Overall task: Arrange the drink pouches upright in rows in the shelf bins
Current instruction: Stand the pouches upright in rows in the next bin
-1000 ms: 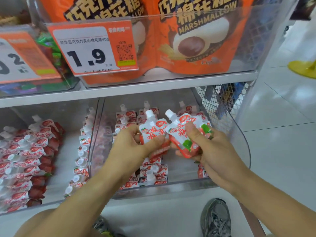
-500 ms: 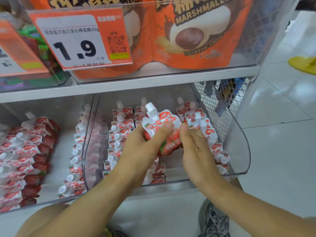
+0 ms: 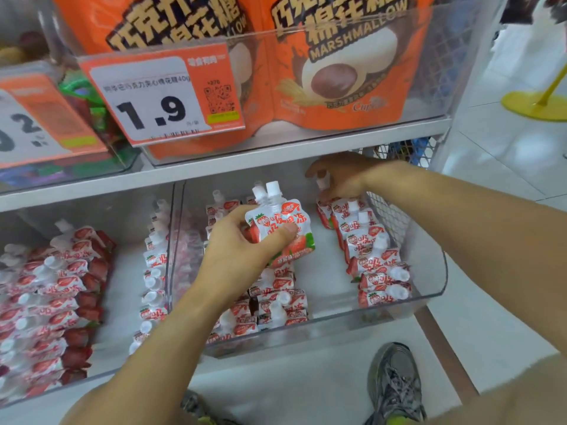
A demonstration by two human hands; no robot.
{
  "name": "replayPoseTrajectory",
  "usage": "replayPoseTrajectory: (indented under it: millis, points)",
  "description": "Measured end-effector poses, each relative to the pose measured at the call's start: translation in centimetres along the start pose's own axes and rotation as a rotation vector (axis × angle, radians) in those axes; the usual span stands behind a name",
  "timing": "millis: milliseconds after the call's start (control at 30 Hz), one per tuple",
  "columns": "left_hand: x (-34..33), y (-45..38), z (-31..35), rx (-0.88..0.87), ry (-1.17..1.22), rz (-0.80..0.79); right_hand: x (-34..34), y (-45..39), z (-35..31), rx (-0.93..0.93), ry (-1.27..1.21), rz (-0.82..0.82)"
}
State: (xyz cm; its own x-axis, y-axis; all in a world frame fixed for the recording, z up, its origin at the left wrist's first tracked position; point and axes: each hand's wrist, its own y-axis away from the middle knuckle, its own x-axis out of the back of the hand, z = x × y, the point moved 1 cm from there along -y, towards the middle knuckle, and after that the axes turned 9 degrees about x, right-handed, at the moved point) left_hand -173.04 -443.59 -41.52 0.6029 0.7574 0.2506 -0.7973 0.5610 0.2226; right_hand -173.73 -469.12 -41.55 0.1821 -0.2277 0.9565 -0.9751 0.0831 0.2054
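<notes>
A white lower shelf (image 3: pixel 276 372) carries two clear bins: a right bin (image 3: pixel 429 289) and a left bin (image 3: pixel 129 271), both holding rows of strawberry drink pouches (image 3: pixel 372 265).

Both arms are bare, with no sleeves, and the left hand (image 3: pixel 236 256) and right hand (image 3: pixel 343 176) wear no gloves, rings or watch. 1 foot wears a grey sneaker (image 3: pixel 395 384) with grey laces and a bit of yellow-green at the bottom.
</notes>
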Motion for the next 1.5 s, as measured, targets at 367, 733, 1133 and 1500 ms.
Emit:
replayPoseTrajectory:
  millis: [367,733,1133,1500]
  points:
    - [0.1,-0.5,-0.2,-0.02,0.001,0.034,-0.9,0.8,0.1,-0.037,0.187,-0.224]
    - [-1.5,-1.5,0.6,-0.156,-0.071,0.072,-1.6,3.1,0.9,0.036,0.355,-0.29]
    - [-5.5,-10.7,1.6,-0.218,-0.339,0.117,0.0,3.8,1.0,0.008,0.248,-0.434]
    - [-9.0,-14.2,0.8,-0.259,-0.73,0.007,0.6,3.4,0.6,0.008,0.232,-0.442]
